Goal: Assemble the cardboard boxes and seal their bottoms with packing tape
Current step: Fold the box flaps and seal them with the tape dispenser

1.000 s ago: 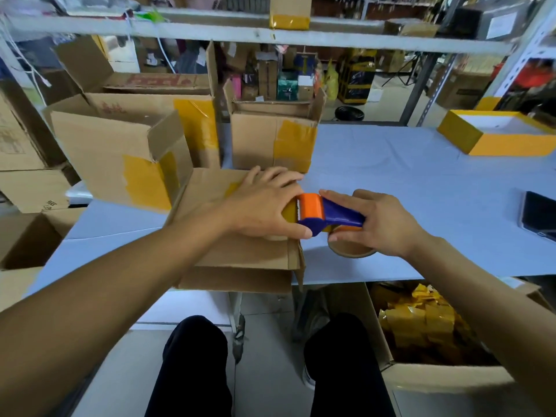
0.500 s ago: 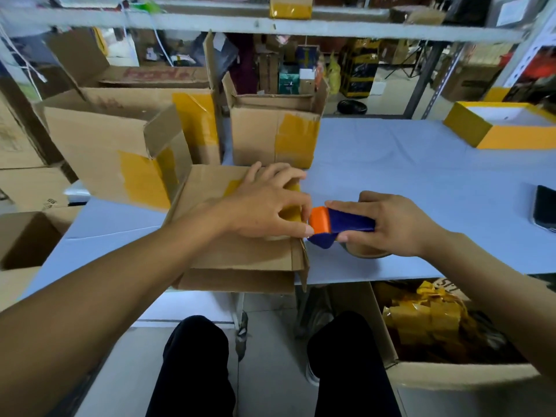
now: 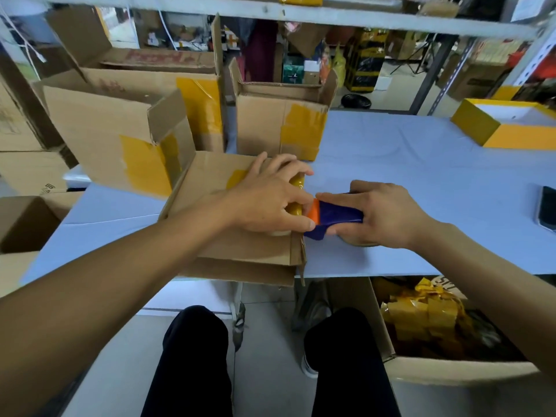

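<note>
Two hands are seen at the near edge of the worktop (image 3: 421, 164). The left hand (image 3: 267, 203) is laid flat, fingers straight, on the yellow tape (image 3: 296, 183) at the right edge of one upturned cardboard box (image 3: 228, 242). The blue and orange tape dispenser (image 3: 337, 216) is gripped by the right hand (image 3: 382, 215), its orange end touching the left thumb. Three taped boxes (image 3: 120, 139) are stood behind, and one yellow tray (image 3: 505, 124) far right. Compared with a second ago, the dispenser has been drawn slightly rightward and less of its orange end is shown.
</note>
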Demonstrator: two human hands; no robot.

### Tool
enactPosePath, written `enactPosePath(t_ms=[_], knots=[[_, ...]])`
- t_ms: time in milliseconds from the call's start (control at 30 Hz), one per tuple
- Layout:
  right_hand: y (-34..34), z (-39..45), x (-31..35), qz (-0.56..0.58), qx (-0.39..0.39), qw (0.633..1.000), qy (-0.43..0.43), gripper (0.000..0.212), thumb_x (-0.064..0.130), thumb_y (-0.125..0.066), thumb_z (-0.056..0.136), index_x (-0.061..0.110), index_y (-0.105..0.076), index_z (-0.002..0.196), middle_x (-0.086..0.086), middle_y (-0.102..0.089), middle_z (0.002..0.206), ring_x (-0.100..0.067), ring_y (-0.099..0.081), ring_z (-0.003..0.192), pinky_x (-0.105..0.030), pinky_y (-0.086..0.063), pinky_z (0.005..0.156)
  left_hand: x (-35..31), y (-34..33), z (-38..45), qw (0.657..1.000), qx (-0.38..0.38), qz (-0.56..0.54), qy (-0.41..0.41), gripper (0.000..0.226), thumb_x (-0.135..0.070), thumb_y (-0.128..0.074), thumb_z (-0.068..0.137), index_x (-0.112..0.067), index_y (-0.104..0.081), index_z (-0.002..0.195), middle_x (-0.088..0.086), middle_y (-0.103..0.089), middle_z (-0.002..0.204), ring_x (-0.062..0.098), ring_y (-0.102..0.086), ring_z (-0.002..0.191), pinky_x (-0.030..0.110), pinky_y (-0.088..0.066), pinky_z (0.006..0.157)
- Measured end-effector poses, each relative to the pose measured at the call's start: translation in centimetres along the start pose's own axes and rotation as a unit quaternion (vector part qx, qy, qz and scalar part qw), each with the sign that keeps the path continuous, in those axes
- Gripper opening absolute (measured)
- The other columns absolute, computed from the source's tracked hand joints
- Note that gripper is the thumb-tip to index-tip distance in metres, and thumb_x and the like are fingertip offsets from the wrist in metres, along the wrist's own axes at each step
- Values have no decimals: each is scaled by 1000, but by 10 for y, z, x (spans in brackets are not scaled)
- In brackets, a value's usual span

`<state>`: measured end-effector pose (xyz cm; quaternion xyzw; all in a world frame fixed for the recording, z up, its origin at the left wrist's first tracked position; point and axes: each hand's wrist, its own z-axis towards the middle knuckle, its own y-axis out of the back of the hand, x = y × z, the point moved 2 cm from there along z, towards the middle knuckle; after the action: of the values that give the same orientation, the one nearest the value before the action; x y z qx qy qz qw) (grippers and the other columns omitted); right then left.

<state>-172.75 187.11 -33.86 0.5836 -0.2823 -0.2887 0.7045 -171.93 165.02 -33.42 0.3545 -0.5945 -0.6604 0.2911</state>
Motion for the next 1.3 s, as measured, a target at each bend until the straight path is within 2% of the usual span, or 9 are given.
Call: enactPosePath(t_ms=[200, 333, 467, 733, 867, 933, 1133, 1233, 1300], knots=[[2, -1, 7, -31, -7, 999, -23, 74, 84, -30, 79, 45, -46, 139, 12, -49, 85, -10, -45, 74, -29, -38, 61, -1, 1, -1, 1000, -7, -5, -1, 32, -73, -42, 78, -46, -58, 87, -10, -24, 158, 18, -2, 149, 58, 1, 119], [0, 3, 1, 121, 63, 986, -92, 64, 80, -41, 76, 47, -56, 129, 18, -63, 93, -9, -54, 83, -33, -46, 72, -1, 1, 1, 1000, 1, 3, 7, 31, -73, -40, 79, -47, -57, 87, -10, -24, 157, 19, -2, 149, 58, -1, 119], [1, -2, 5, 23, 28, 998, -52, 70, 79, -38, 77, 49, -41, 140, 10, -55, 93, -12, -51, 83, -28, -39, 67, 1, 2, 1, 1000, 1, -5, -1, 29, -73, -40, 79, -50, -55, 88, -10, -24, 157, 19, -1, 149, 57, 0, 119], [1, -21, -28, -61, -15, 989, -135, 70, 78, -33, 76, 50, -41, 140, 9, -52, 90, -15, -52, 82, -28, -38, 65, 1, 2, 0, 1000, -4, 6, -3, 36, -73, -37, 80, -44, -57, 89, -9, -24, 158, 19, -3, 149, 58, -1, 119], [0, -17, -30, -22, -73, 987, -144, 61, 55, -34, 87, 41, -36, 146, 1, -48, 92, -20, -50, 80, -31, -38, 64, 1, 4, -2, 1000, -4, 10, 7, 38, -71, -45, 85, -50, -55, 115, -6, -16, 161, 19, -4, 149, 56, 0, 120], [-9, -13, -29, -55, -70, 988, -127, 59, 41, -47, 94, 33, -32, 150, -6, -50, 97, -28, -52, 83, -33, -38, 66, -2, 6, -4, 999, -12, 25, 28, 60, -75, -46, 84, -47, -42, 137, -2, -12, 161, 22, -7, 149, 55, -4, 121], [-33, -8, -20, -49, -46, 980, -186, 60, 24, -61, 88, 24, -41, 145, -18, -40, 136, -40, -38, 120, -47, -39, 93, -21, 12, -20, 965, -34, 71, 248, 109, -95, -37, 66, -30, -23, 152, 11, -31, 146, 35, -27, 136, 57, -30, 107], [-17, 8, 4, 23, -119, 985, -125, 57, 19, -61, 87, 21, -46, 142, -16, -31, 149, -40, -30, 132, -50, -36, 100, -25, 12, -26, 975, -23, 23, 222, 106, -85, -50, 71, -29, -17, 155, 5, -23, 157, 30, -19, 144, 55, -23, 112], [-6, 19, 21, 112, -147, 981, -51, 58, 5, -57, 88, 19, -45, 143, -12, -33, 151, -35, -30, 135, -40, -32, 104, -29, 15, -32, 987, -14, -35, 159, 102, -68, -63, 76, -27, -14, 156, 0, -19, 162, 23, -16, 147, 48, -18, 117]])
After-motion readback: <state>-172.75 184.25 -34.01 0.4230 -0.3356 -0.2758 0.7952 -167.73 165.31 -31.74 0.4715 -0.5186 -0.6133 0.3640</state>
